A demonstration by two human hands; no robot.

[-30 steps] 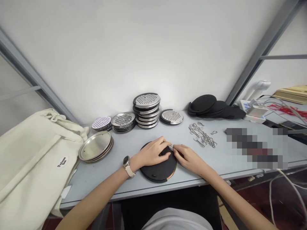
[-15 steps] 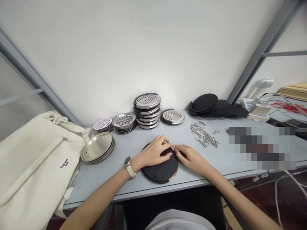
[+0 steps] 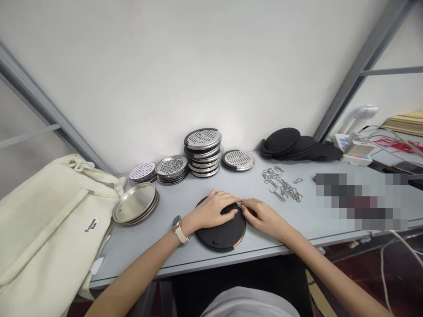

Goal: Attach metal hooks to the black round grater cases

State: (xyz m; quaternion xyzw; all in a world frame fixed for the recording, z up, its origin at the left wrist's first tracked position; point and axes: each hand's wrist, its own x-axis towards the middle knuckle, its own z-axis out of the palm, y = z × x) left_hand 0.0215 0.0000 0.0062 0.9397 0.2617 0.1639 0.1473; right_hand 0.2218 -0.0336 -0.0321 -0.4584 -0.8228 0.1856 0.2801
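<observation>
A round disc [image 3: 220, 235] is laid near the front edge of the table [image 3: 185, 251], under the left hand [image 3: 211, 212], with the right hand [image 3: 264, 219] at its right side. Behind it, a tall stack of graters [image 3: 202, 152] is placed, with a single grater [image 3: 238, 160] to its right and a shorter stack of graters [image 3: 172, 167] and perforated discs [image 3: 142, 172] to its left. Stacked round pads [image 3: 291, 144] are set farther right, with metal clips [image 3: 280, 186] in front of them, while metal lids [image 3: 135, 203] lie left of the hands, beside a canvas tote bag [image 3: 56, 233].
</observation>
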